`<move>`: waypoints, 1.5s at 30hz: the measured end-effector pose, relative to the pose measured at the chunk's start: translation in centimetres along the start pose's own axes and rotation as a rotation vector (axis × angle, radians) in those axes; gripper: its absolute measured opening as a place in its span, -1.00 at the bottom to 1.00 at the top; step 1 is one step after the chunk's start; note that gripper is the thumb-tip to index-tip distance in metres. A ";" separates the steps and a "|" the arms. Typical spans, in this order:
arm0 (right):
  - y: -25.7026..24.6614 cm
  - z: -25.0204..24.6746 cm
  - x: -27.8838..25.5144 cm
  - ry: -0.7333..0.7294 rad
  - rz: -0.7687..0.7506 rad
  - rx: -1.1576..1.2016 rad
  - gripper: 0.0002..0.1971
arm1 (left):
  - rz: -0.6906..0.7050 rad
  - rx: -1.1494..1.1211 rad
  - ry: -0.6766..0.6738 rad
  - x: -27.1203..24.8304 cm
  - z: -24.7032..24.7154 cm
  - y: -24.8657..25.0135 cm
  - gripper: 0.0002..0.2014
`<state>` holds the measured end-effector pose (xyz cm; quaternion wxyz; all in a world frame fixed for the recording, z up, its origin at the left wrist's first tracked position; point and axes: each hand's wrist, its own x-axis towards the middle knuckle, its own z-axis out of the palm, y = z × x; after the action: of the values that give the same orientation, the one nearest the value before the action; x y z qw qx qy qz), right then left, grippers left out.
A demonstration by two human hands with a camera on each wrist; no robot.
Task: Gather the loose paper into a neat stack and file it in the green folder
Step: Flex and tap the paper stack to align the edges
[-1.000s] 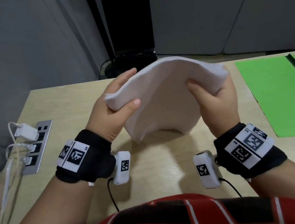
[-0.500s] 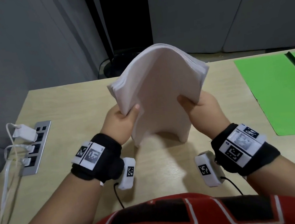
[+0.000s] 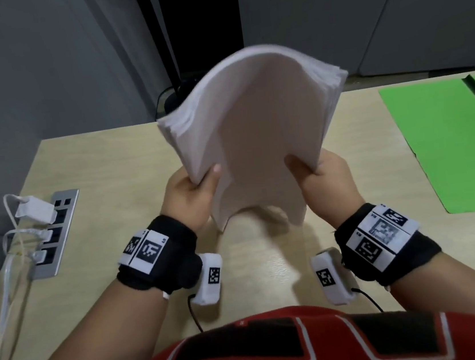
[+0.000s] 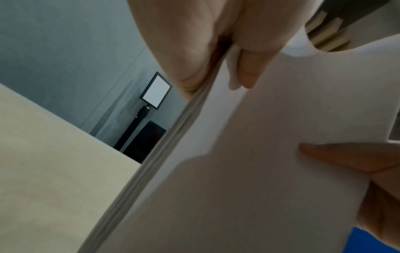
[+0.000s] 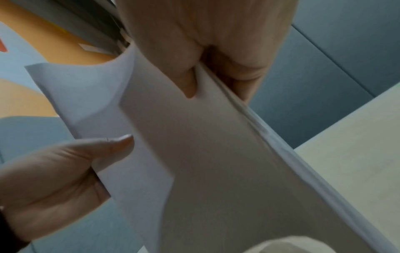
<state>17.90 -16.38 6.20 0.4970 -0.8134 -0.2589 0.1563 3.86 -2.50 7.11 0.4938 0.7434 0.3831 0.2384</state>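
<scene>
Grey wall panels and a dark monitor stand (image 3: 199,23) sit behind a pale wooden tabletop (image 3: 103,166), where we list the following. Item one: our paper stack (image 3: 254,135), white, thick, held upright over the middle of the tabletop with its lower edge at or just above the surface (we cannot tell which) and its top bowed toward us; the sheet edges fan unevenly along both sides, so the block is not yet square. Item two: our left hand (image 3: 190,194), gripping the stack's left edge low down, thumb on the near face and fingers wrapped behind. Item three: our right hand (image 3: 324,181), clamped on the right edge the same way, thumb (image 5: 190,83) pressed flat to the near sheet. Item four: the green folder (image 3: 447,142), lying open and flat along the right edge of the tabletop, well apart from the paper, with nothing on it. Item five: a power strip (image 3: 54,232) set near the left edge, white chargers and cables plugged in. Step in hand, as we judge it: squaring the gathered sheets, filing not begun. Next move, in our view, calls for tapping the lower edge on the tabletop until the sides align, then carrying the block rightward onto the folder with both grips kept firm so no sheet slips.
</scene>
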 end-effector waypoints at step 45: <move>4.3 -1.8 2.0 -0.073 0.030 -0.217 -0.74 | -0.255 0.045 -0.156 1.0 0.8 -3.6 -0.83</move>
<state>21.61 -18.11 3.22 0.3939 -0.8599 -0.2801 0.1640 3.79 -1.37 3.47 0.5315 0.7159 0.4401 0.1067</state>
